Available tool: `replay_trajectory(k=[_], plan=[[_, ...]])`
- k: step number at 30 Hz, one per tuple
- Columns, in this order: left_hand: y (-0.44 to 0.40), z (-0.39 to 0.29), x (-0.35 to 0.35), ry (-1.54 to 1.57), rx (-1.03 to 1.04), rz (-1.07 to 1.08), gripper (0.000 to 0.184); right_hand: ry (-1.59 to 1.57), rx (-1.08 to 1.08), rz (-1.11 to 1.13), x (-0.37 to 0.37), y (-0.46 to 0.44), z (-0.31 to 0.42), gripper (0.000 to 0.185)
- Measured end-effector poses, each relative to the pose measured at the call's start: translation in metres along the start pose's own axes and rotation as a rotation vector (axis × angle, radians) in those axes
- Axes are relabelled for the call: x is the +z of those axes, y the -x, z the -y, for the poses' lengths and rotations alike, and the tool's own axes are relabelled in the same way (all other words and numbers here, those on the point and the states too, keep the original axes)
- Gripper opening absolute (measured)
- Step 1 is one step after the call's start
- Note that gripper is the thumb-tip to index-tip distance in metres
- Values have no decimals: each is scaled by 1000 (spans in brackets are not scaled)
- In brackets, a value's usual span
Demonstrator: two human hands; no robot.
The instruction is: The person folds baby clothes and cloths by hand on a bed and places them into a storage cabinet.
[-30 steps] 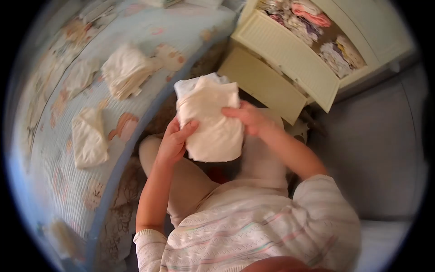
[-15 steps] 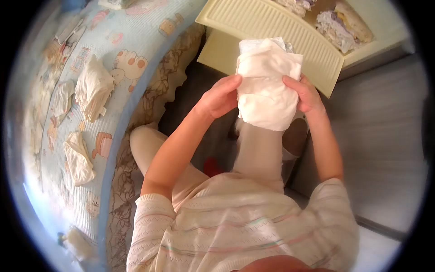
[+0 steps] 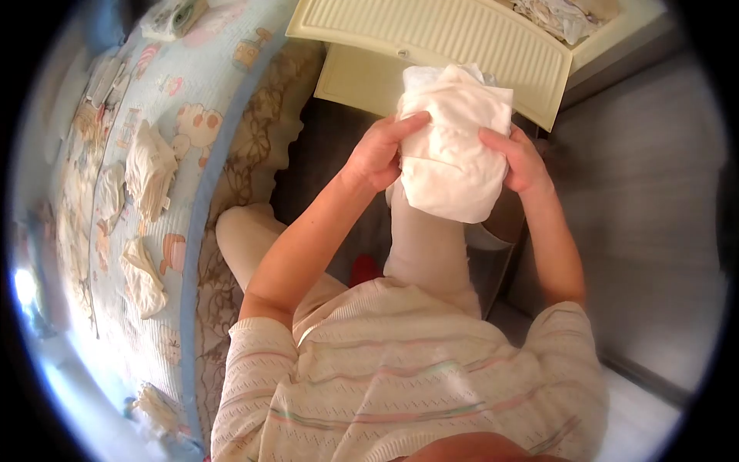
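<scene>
A stack of folded white cloths (image 3: 454, 154) is held between both my hands over my lap, close to the front of the open drawer. My left hand (image 3: 385, 150) grips its left edge, thumb on top of the cloth and fingers underneath. On the opposite edge, my right hand (image 3: 517, 158) pinches the stack in the same way, thumb on top. A bluish-white layer shows at the stack's far end. The fingers beneath the cloths are mostly hidden.
A bed with a blue patterned cover (image 3: 223, 58) lies at the left, bearing a white cloth pile (image 3: 148, 169) and a crumpled cloth (image 3: 142, 279). Ahead, a cream drawer (image 3: 462, 38) stands open with clothes (image 3: 558, 17) behind its front. A red object (image 3: 364, 269) is below.
Both hands and the cloth stack have moved right over the last second. Since half a second ago, my left thumb has slid further onto the cloth. The view has shifted, leaving less of the drawer's inside visible.
</scene>
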State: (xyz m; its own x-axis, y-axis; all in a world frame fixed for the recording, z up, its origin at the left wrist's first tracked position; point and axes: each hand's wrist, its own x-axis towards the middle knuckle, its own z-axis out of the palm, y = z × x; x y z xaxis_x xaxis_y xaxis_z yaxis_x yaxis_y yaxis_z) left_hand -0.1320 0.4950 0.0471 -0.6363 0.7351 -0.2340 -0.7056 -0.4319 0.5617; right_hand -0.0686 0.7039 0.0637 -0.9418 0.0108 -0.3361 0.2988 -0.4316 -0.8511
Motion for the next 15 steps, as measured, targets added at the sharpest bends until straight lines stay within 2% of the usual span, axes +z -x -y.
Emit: replay_trajectory(k=[5, 9, 12, 15], plan=[[11, 7, -8, -100, 30, -93, 49, -21, 30, -23, -2, 1, -13, 43], [36, 10, -20, -546, 313, -463, 50, 38, 62, 52, 5, -8, -30, 43], [49, 13, -26, -520, 234, -424, 47, -32, 31, 82, 20, -8, -45, 53], [67, 14, -22, -459, 247, -373, 40, -212, 26, 188, 26, -6, -64, 68]])
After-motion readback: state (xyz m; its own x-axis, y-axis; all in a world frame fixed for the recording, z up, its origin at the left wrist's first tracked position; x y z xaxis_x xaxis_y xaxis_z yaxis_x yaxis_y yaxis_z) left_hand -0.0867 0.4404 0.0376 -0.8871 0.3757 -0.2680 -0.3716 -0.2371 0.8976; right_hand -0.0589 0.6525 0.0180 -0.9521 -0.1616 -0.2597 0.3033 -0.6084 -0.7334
